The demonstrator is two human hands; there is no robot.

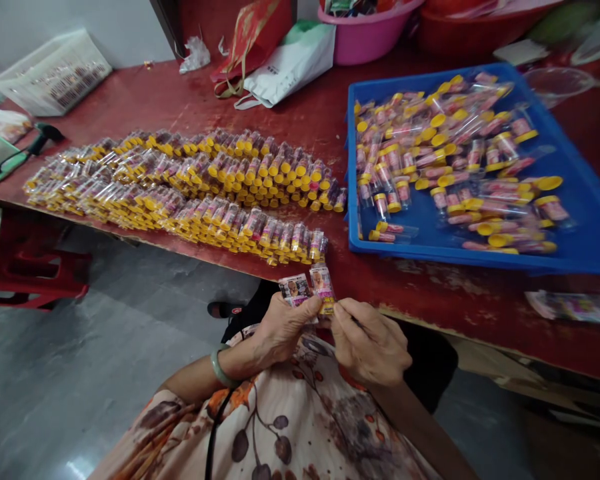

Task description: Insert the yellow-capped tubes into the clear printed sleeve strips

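My left hand (283,327) is closed, thumb on top, on small printed packets (295,288) just in front of the table edge. A second printed packet (322,283), with a yellow lower end, stands beside them, slightly tilted. My right hand (371,343) pinches at this packet's lower right edge; the fingertips partly hide what they grip. Beyond my hands, yellow-capped clear tubes (220,217) with pink and purple printing lie stacked in long rows. More yellow-capped tubes (445,147) lie loose in a blue tray (430,255) to the right.
On the red table (180,90) are a white basket (55,73), a white bag (290,63), a red bag (255,37) and a pink basin (367,33). A flat plastic pack (575,307) lies near the front right edge. A red stool (35,273) stands below left.
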